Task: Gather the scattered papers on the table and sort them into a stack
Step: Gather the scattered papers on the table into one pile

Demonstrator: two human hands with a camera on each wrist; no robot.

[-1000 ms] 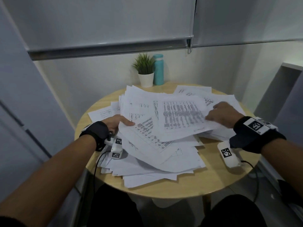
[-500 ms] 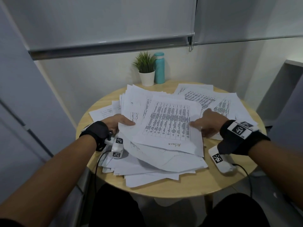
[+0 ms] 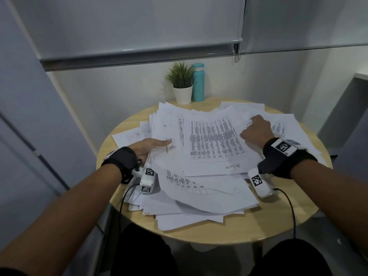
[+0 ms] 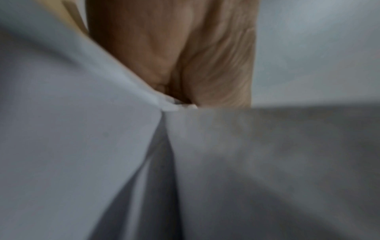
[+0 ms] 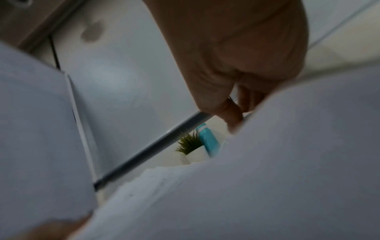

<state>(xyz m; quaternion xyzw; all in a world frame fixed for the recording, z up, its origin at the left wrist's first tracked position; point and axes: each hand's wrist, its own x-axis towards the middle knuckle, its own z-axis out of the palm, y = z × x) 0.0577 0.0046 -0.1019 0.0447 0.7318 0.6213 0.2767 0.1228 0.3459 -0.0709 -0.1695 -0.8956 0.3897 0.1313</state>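
Observation:
A loose heap of printed white papers [image 3: 199, 188] covers the round wooden table [image 3: 258, 226]. On top lies a sheet with a dense table [image 3: 213, 144]. My left hand [image 3: 159, 145] grips the heap's left edge, thumb flat on top and fingers hidden underneath. The left wrist view shows only the palm [image 4: 185, 56] against blurred paper [image 4: 72, 129]. My right hand [image 3: 255, 126] is curled over the scattered sheets [image 3: 282, 128] at the right. In the right wrist view its thumb and fingertips [image 5: 234, 116] pinch the edge of a sheet [image 5: 267, 178].
A small potted plant [image 3: 182, 86] and a teal bottle [image 3: 198, 82] stand at the table's far edge by the wall. Single sheets [image 3: 129, 136] stick out at the far left. Bare wood shows along the near edge. Cables hang from both wrist cameras.
My right hand slid the printed sheet left onto the heap, let it go, then moved back out to the sheets at the right. My left hand stayed on the heap's left edge.

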